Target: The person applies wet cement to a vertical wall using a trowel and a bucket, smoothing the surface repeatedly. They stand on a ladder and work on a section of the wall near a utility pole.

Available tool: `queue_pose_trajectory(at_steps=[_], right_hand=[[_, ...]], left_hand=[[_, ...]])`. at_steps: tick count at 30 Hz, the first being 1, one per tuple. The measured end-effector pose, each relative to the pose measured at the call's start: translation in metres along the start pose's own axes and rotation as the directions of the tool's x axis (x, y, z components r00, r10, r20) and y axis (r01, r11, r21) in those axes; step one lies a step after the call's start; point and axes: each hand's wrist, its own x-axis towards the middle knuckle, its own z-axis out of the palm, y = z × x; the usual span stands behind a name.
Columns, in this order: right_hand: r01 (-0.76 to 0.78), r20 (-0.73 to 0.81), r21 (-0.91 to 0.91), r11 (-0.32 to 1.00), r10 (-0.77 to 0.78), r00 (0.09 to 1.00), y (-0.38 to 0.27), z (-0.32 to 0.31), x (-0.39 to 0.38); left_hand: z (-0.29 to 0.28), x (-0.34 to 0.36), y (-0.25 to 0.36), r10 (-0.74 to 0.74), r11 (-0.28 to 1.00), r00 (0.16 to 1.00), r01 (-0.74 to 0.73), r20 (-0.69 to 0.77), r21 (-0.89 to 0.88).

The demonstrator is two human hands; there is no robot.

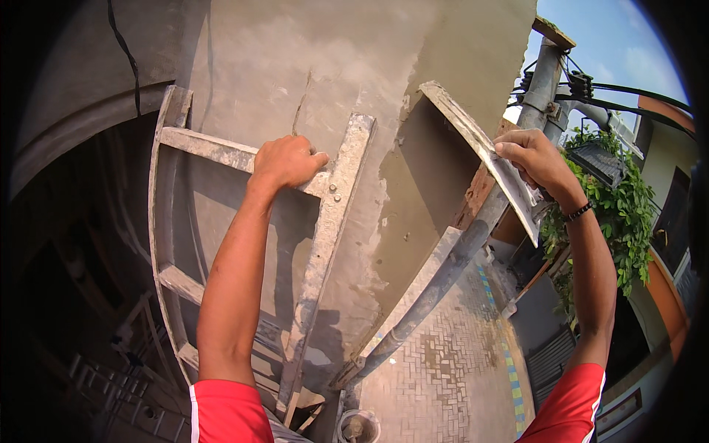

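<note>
My left hand (286,162) is closed round the top rung (210,148) of a plaster-splashed wooden ladder (334,214), close to its right rail. The ladder stands against a grey plastered wall (354,44). Out to the right, my right hand (540,159) grips a long, pale plastering float (473,136), seen nearly edge-on and tilted. Most of its handle is hidden by my fingers. The float casts a shadow on a darker, damp-looking plaster strip (395,236) along the wall's right side. Whether the float touches the wall, I cannot tell.
A grey pipe (443,273) slants up beside the wall's right edge, near a pole (545,77) with black cables. Far below lie a paved lane (436,369) and a bucket (360,427). A leafy plant (617,214) grows at right. A dark opening lies left of the ladder.
</note>
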Motion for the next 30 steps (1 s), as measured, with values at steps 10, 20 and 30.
queue_pose_trajectory(at_steps=[10, 20, 30], right_hand=[[0.068, 0.026, 0.552, 0.831, -0.099, 0.995, 0.022, 0.006, -0.01], [0.492, -0.123, -0.421, 0.762, -0.586, 0.801, 0.068, 0.149, -0.061], [0.441, -0.01, -0.591, 0.676, -0.553, 0.833, 0.108, 0.219, -0.076]], left_hand=[[0.0, 0.003, 0.001, 0.011, 1.0, 1.0, -0.011, -0.02, -0.007], [0.001, 0.0, 0.0, -0.004, 1.0, 0.999, 0.004, -0.032, 0.003], [0.005, 0.005, -0.002, -0.011, 0.999, 0.998, 0.013, -0.057, 0.029]])
